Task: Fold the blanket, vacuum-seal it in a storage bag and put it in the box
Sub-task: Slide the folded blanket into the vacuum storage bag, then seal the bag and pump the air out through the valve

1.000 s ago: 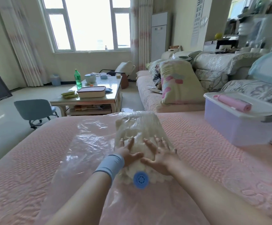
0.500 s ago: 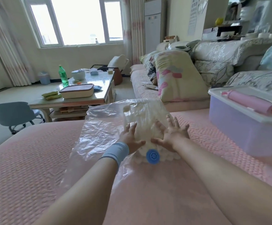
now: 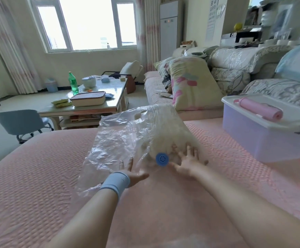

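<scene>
The blanket [image 3: 165, 133], in its storage bag [image 3: 113, 145] on the bed [image 3: 38, 176], runs lengthwise away from the person. At its near end (gripping nothing), the right hand [image 3: 188, 163] lies straight-fingered on it, the left hand [image 3: 133, 173] just beside.

No wording can be read for certain. A wall chart [image 3: 212, 18] beside the tall white cabinet unit [image 3: 169, 27] carries rows of dark marks, too blurred to make out. The green bottle [image 3: 73, 83] on the desk [image 3: 113, 104] has a label — illegible.

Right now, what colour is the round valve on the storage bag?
Blue. The valve shows clearly in the head view, between the two hands.
</scene>
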{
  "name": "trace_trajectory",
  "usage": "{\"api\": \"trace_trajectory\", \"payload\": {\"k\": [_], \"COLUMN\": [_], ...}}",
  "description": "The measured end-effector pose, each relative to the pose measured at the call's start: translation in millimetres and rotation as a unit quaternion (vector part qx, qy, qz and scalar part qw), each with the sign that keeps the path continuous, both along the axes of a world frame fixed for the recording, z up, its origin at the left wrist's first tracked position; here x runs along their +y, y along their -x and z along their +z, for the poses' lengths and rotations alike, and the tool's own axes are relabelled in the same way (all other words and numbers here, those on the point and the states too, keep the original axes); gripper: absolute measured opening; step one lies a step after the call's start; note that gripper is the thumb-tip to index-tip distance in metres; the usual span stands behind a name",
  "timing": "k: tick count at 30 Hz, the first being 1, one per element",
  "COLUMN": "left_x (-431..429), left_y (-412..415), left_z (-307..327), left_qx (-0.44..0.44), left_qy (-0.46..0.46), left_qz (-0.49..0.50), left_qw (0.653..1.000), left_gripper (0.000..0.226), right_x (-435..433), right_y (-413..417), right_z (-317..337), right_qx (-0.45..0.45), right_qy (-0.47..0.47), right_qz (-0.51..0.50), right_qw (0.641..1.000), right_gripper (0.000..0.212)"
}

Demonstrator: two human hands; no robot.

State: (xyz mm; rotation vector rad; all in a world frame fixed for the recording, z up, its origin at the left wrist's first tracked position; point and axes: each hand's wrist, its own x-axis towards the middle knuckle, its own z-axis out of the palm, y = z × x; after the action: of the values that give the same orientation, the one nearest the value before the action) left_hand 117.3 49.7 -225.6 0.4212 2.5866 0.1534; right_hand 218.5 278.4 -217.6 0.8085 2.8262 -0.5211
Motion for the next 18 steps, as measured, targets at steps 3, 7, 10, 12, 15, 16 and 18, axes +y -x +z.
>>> {"api": "trace_trajectory", "payload": {"k": [3, 7, 10, 12, 15, 16, 18], "left_x": [7, 58, 117, 157, 210, 229, 263], "left_y": [-3, -17, -38, -54, -72, -78, -87], "left_z": [29, 72, 94, 103, 113, 115, 120], "left_qx": [0.071, 0.255, 0.292, 0.300, 0.290, 0.290, 0.290], "left_qy": [-0.024, -0.091, -0.167, -0.209, -0.247, -0.246, -0.242], "left_qz": [0.013, -0.073, -0.124, -0.158, -0.193, -0.205, -0.229], "left_qw": [0.997, 0.960, 0.934, 0.917, 0.904, 0.902, 0.897], "left_gripper": [0.112, 0.089, 0.069, 0.060, 0.050, 0.048, 0.047], "right_x": [5, 22, 54, 86, 137, 158, 193], "right_y": [-4, -18, -42, -60, -83, -91, -102], "right_z": [18, 47, 70, 83, 101, 106, 116], "right_qx": [0.003, 0.071, 0.169, 0.224, 0.267, 0.266, 0.237], "right_qy": [0.020, -0.038, -0.118, -0.153, -0.184, -0.196, -0.217], "right_qz": [0.007, 0.022, 0.019, 0.001, -0.042, -0.059, -0.083], "right_qw": [1.000, 0.996, 0.978, 0.962, 0.945, 0.942, 0.943], "right_gripper": [0.081, 0.071, 0.055, 0.043, 0.037, 0.037, 0.042]}}
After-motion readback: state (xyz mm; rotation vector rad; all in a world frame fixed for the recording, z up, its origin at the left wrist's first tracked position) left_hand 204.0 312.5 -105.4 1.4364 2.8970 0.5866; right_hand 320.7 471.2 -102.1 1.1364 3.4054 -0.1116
